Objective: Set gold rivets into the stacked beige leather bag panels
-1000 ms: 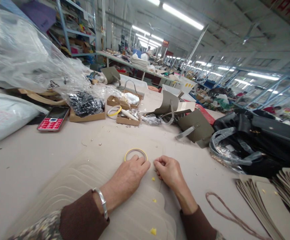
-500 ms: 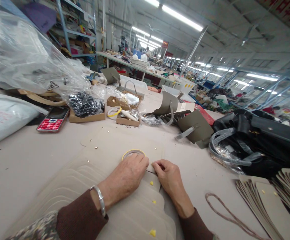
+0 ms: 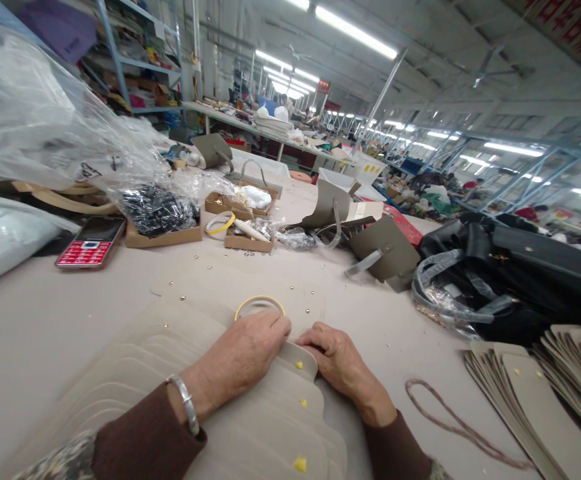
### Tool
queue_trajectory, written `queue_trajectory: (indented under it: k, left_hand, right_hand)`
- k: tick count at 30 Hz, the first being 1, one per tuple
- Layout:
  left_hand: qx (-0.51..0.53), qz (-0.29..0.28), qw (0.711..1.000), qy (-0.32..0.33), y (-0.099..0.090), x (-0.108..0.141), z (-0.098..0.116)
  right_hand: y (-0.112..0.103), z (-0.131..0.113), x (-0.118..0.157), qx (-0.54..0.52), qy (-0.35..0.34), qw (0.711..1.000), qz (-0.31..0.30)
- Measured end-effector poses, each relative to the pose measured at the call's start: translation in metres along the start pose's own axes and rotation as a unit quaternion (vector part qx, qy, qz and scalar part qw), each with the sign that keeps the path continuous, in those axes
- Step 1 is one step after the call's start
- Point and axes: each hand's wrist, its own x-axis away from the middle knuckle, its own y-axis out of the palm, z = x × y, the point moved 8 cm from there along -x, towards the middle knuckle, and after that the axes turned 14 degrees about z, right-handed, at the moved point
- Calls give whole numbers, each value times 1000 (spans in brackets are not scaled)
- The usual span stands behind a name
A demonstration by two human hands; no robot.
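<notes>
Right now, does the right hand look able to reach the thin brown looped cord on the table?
Probably yes. Between the right hand and the cord only bare tabletop shows. The fingers are at the edge of a flat beige sheet, so they may need to leave it first.

Beige panels (image 3: pixel 250 427), overlapped in fan, rounded corners; 3 yellow bits (image 3: pixel 299 465) near right edges; yellow-rimmed roll (image 3: pixel 260 299), partly hidden.
</notes>
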Motion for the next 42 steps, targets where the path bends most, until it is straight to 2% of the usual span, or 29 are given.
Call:
queue_trajectory:
  k: [4,9,11,14,15,17,20,22,27,31,34,36,39,42]
  left_hand:
    - [-1,26,1000,-9,-1,-2,-5]
    - [22,63,998,0,-9,-1,-5]
    - [40,93,995,14,-15,-1,-2]
    - [63,155,985,45,-27,1,5]
    - [67,164,983,54,-29,2,8]
    - [67,161,983,62,-28,3,11]
    - [57,142,987,51,-23,5,12]
    - [52,141,988,42,-20,6,11]
    - [55,119,991,38,-16,6,13]
    - [71,74,995,-4,-13,4,10]
    - [76,56,995,-46,-10,4,5]
    - [67,63,994,-58,-11,3,3]
    - [50,99,993,-27,-16,2,8]
    - [56,147,987,17,-23,2,18]
  right_hand:
    - [1,3,-1,-9,23,1000,-12]
    - [8,0,6,-110,75,985,-106]
    - [0,6,4,-143,115,981,-68]
    - [-24,18,-2,-154,174,968,90]
    - [-32,15,-3,-152,164,966,132]
    - [-39,-5,-7,-145,90,971,164]
    - [-38,-41,-7,-126,-37,979,155]
    - [-34,-54,-6,-106,-81,979,152]
    - [-26,-61,-3,-31,-136,976,170]
    - [-25,-58,0,23,-139,967,212]
    - [-24,-53,2,27,-107,967,227]
    - [-23,-47,2,6,-55,973,224]
    - [-14,-29,-1,-96,100,972,192]
    - [-5,-10,0,-224,247,928,166]
